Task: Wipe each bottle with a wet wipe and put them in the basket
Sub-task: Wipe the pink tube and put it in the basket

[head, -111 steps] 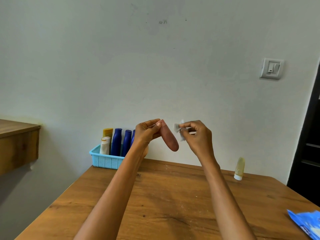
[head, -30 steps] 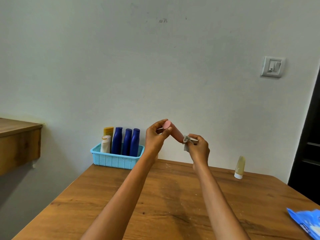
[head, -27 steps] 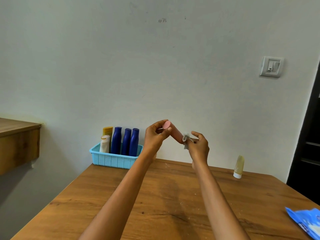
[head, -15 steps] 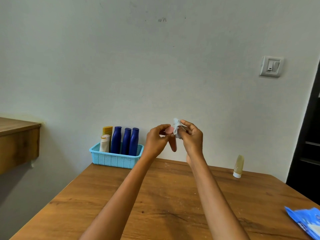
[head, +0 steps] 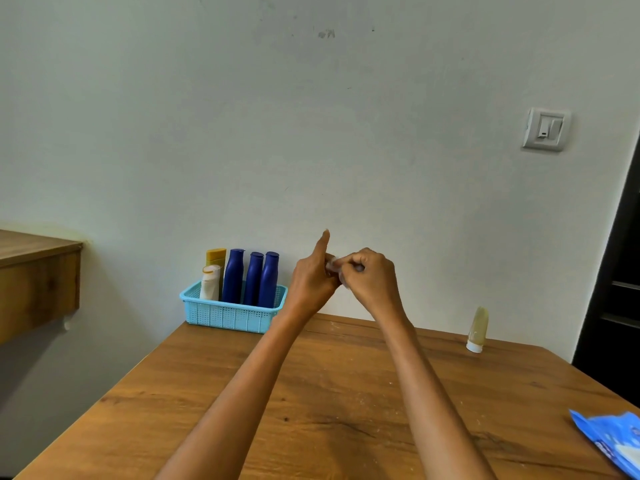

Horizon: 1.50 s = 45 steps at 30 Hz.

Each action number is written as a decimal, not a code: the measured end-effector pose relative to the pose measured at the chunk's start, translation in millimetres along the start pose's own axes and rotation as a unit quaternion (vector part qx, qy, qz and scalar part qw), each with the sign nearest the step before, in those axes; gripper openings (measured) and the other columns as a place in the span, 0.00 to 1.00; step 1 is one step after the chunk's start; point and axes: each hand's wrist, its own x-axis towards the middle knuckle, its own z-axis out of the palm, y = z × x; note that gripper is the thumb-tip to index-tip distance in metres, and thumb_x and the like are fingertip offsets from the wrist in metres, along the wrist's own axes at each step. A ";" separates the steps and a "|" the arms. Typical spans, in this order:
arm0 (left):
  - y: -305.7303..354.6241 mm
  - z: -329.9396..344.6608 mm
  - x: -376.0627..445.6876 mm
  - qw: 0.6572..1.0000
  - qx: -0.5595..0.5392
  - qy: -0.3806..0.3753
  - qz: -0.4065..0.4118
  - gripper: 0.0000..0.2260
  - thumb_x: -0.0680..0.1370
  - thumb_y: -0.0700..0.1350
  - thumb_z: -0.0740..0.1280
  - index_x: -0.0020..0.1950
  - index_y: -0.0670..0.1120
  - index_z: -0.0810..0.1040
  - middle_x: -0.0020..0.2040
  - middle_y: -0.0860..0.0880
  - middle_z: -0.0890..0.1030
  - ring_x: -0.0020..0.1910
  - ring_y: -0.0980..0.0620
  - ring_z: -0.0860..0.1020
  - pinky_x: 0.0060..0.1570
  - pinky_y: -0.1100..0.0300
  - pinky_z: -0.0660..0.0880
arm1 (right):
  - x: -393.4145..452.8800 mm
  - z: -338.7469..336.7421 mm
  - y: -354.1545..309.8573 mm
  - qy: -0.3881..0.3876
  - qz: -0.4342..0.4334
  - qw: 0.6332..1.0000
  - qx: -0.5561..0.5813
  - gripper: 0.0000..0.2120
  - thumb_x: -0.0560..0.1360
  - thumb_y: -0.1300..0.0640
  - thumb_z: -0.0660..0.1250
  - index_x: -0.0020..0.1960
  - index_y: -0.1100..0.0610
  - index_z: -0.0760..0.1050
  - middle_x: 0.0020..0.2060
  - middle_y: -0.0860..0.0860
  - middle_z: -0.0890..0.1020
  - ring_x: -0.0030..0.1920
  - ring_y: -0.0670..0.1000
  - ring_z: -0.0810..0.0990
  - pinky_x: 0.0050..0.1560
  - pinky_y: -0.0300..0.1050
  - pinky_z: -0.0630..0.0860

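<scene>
My left hand (head: 310, 284) and my right hand (head: 369, 278) meet above the far side of the wooden table (head: 311, 403). A crumpled white wet wipe (head: 331, 264) shows between them, pinched in my right fingers. The small pink bottle that my left hand held is hidden behind both hands; one left finger points up. The light blue basket (head: 225, 315) stands at the table's far left corner, holding three dark blue bottles (head: 232, 277), a yellow bottle (head: 216, 258) and a white tube (head: 210, 284). A pale yellow bottle (head: 478, 329) stands cap-down at the far right.
A blue wet wipe pack (head: 614, 443) lies at the table's right front edge. A wooden shelf (head: 34, 271) juts out at the left. The wall stands right behind the table, with a light switch (head: 545, 129), and a dark doorway (head: 620, 271) at the right.
My hands have come close together and the right hand has closed over the bottle with the wipe. The pink bottle, in plain sight a second ago, is now covered.
</scene>
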 end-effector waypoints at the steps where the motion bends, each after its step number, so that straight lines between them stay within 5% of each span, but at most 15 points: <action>1: -0.9 -1.7 0.0 1.000 -0.002 0.004 -0.002 0.34 0.75 0.39 0.69 0.76 0.42 0.55 0.51 0.42 0.81 0.51 0.47 0.80 0.53 0.61 0.73 | -0.4 0.1 -1.0 -0.003 0.002 1.000 0.000 0.08 0.74 0.58 0.67 0.40 0.58 0.83 0.39 0.50 0.83 0.38 0.45 0.79 0.38 0.37 0.75; 3: -2.1 -3.8 0.1 1.000 -0.005 0.012 -0.005 0.34 0.74 0.40 0.70 0.75 0.42 0.57 0.52 0.44 0.81 0.51 0.50 0.79 0.52 0.63 0.73 | -0.9 0.0 -0.7 0.017 0.013 1.000 0.007 0.08 0.74 0.58 0.67 0.39 0.58 0.83 0.39 0.51 0.83 0.36 0.44 0.78 0.37 0.32 0.72; 6: -1.7 -2.8 0.6 1.000 0.000 0.006 -0.004 0.35 0.72 0.42 0.72 0.75 0.43 0.58 0.50 0.46 0.81 0.47 0.57 0.78 0.52 0.66 0.73 | -0.7 -3.4 5.6 0.085 0.030 0.996 0.015 0.09 0.75 0.63 0.65 0.52 0.61 0.81 0.50 0.55 0.82 0.48 0.49 0.80 0.45 0.32 0.73; 9: 0.0 3.3 1.7 1.000 0.003 -0.002 -0.004 0.35 0.72 0.42 0.72 0.75 0.43 0.59 0.51 0.47 0.82 0.48 0.56 0.78 0.51 0.67 0.73 | -1.3 -2.3 11.1 0.071 0.034 0.997 0.020 0.12 0.76 0.64 0.64 0.58 0.60 0.79 0.55 0.54 0.81 0.55 0.51 0.78 0.49 0.32 0.72; 13: 0.3 5.3 2.8 1.000 0.011 -0.007 -0.005 0.33 0.73 0.43 0.71 0.74 0.45 0.60 0.51 0.45 0.82 0.50 0.51 0.80 0.51 0.65 0.72 | 0.8 -1.7 12.7 0.030 0.016 0.998 0.046 0.08 0.75 0.62 0.66 0.51 0.59 0.82 0.47 0.50 0.82 0.46 0.44 0.79 0.44 0.28 0.74; 17: 3.4 3.2 2.0 0.999 -0.021 0.027 -0.042 0.30 0.72 0.44 0.72 0.72 0.45 0.65 0.50 0.49 0.80 0.48 0.56 0.77 0.51 0.63 0.74 | 2.6 -4.8 17.5 0.063 0.061 0.992 0.091 0.08 0.75 0.63 0.64 0.46 0.58 0.82 0.39 0.46 0.81 0.37 0.40 0.78 0.34 0.25 0.72; 20: 6.5 4.1 2.9 0.989 -0.059 0.088 -0.100 0.27 0.72 0.45 0.73 0.69 0.45 0.69 0.47 0.54 0.77 0.46 0.57 0.75 0.49 0.64 0.72 | 0.5 -3.2 20.3 0.055 0.147 0.968 0.197 0.08 0.76 0.62 0.64 0.48 0.56 0.81 0.41 0.47 0.82 0.39 0.42 0.80 0.35 0.29 0.75; 23: 3.9 3.1 2.8 0.977 -0.087 0.106 -0.161 0.22 0.73 0.46 0.71 0.65 0.45 0.72 0.53 0.47 0.79 0.48 0.55 0.75 0.48 0.64 0.73 | -0.6 0.9 16.4 -0.022 0.177 0.945 0.275 0.05 0.74 0.59 0.68 0.49 0.53 0.81 0.44 0.49 0.83 0.46 0.47 0.81 0.41 0.38 0.78; 27: 4.3 0.7 4.8 0.970 -0.106 0.080 -0.202 0.17 0.75 0.48 0.69 0.61 0.42 0.78 0.55 0.44 0.82 0.53 0.51 0.79 0.54 0.60 0.75 | -2.6 9.3 14.1 0.008 0.153 0.959 0.239 0.07 0.74 0.61 0.68 0.51 0.53 0.81 0.44 0.49 0.82 0.47 0.47 0.81 0.36 0.33 0.76; 30: 8.5 -2.6 8.9 0.962 -0.165 0.031 -0.215 0.13 0.78 0.45 0.65 0.61 0.41 0.78 0.54 0.43 0.82 0.52 0.49 0.80 0.56 0.53 0.77 | -2.6 10.1 17.5 0.055 0.144 0.973 0.172 0.09 0.75 0.62 0.66 0.53 0.56 0.80 0.47 0.49 0.82 0.50 0.49 0.80 0.46 0.40 0.79; 34: 11.9 -3.7 9.3 0.944 -0.235 -0.031 -0.228 0.16 0.77 0.38 0.66 0.64 0.39 0.74 0.57 0.40 0.79 0.52 0.48 0.79 0.53 0.56 0.78 | 0.2 2.7 21.2 0.099 0.141 0.973 0.156 0.10 0.76 0.61 0.65 0.56 0.57 0.80 0.53 0.50 0.82 0.52 0.47 0.78 0.44 0.35 0.76; 36: 11.2 -3.8 8.6 0.930 -0.277 -0.044 -0.238 0.17 0.76 0.37 0.67 0.65 0.39 0.73 0.56 0.41 0.79 0.51 0.48 0.79 0.51 0.58 0.79 | 0.8 -0.1 21.5 0.109 0.144 0.971 0.155 0.10 0.77 0.60 0.65 0.57 0.57 0.79 0.54 0.51 0.81 0.54 0.49 0.78 0.48 0.41 0.78; 45: 5.8 -13.6 5.5 0.863 -0.412 -0.146 -0.254 0.14 0.74 0.40 0.68 0.59 0.39 0.77 0.50 0.45 0.82 0.49 0.50 0.81 0.46 0.62 0.79 | 0.5 1.0 18.6 0.039 0.173 0.955 0.236 0.12 0.78 0.62 0.62 0.58 0.56 0.79 0.54 0.51 0.81 0.54 0.51 0.79 0.53 0.47 0.79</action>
